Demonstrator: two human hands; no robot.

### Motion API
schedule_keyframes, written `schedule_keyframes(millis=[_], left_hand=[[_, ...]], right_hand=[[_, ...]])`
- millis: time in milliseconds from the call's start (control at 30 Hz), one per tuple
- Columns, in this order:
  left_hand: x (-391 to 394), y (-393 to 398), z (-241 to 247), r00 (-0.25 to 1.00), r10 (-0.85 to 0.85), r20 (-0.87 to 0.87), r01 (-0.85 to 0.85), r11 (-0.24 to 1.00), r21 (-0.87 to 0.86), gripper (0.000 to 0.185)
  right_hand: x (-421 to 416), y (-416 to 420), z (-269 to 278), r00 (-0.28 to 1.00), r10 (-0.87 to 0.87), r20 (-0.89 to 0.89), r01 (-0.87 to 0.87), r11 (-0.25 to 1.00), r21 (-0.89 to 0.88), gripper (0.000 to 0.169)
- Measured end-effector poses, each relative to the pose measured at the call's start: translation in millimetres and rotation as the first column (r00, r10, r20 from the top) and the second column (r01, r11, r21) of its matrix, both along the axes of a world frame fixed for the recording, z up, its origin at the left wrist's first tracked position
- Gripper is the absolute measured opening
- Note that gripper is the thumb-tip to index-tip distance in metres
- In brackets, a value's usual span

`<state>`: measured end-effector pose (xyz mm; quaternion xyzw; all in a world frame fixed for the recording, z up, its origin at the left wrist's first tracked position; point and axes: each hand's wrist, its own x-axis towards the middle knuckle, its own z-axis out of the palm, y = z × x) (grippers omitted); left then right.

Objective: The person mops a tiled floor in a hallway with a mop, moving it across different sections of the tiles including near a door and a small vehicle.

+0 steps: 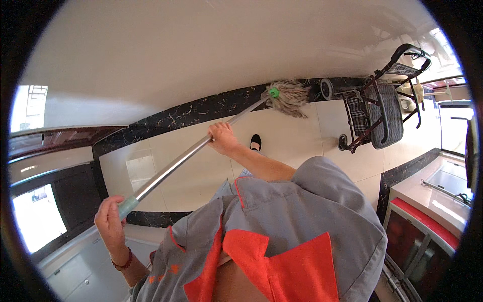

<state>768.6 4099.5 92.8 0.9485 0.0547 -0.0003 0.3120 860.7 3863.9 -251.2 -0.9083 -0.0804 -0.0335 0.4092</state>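
A string mop with a metal handle [173, 168] slants across the view, from the lower left up to its head near the wall. My left hand [112, 222] is closed around the pale green grip at the handle's top end, with a beaded bracelet at the wrist. Farther down the metal tube, my right hand [222, 137] grips it. The grey-brown mop head [289, 97], with a green socket, lies spread on the dark marbled floor border and the cream tiles beside it.
A folding rollator walker [385, 109] with a padded seat and plaid bag stands at the right by the wall. My shoe [256, 142] is on the cream tiles [196, 158]. A white-topped cabinet [426, 188] is at the lower right, and a dark-framed doorway [79, 192] at the left.
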Motion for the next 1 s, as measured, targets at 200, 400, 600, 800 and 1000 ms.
schedule_keyframes(millis=[200,400,600,800,1000], left_hand=[[90,-28,-34,0.942,0.008,-0.335,-0.034,0.997,-0.071,0.022],[111,-67,-134,0.896,-0.195,-0.398,0.107,0.967,-0.233,0.023],[109,-21,-109,0.908,-0.172,-0.381,0.107,0.977,-0.184,0.021],[106,132,-37,0.986,0.162,-0.048,-0.161,0.987,0.019,0.019],[71,301,51,0.797,0.173,0.579,-0.421,0.846,0.326,0.021]], right_hand=[[53,-60,-11,0.987,-0.011,-0.163,-0.017,0.985,-0.174,0.016],[63,-150,-108,0.931,-0.158,-0.329,0.164,0.986,-0.011,0.017],[70,-111,-128,0.949,-0.261,-0.176,0.185,0.915,-0.359,0.012],[97,83,-86,0.958,0.034,-0.285,-0.116,0.954,-0.275,0.01],[124,364,-16,0.923,0.365,-0.12,-0.369,0.929,-0.011,0.012]])
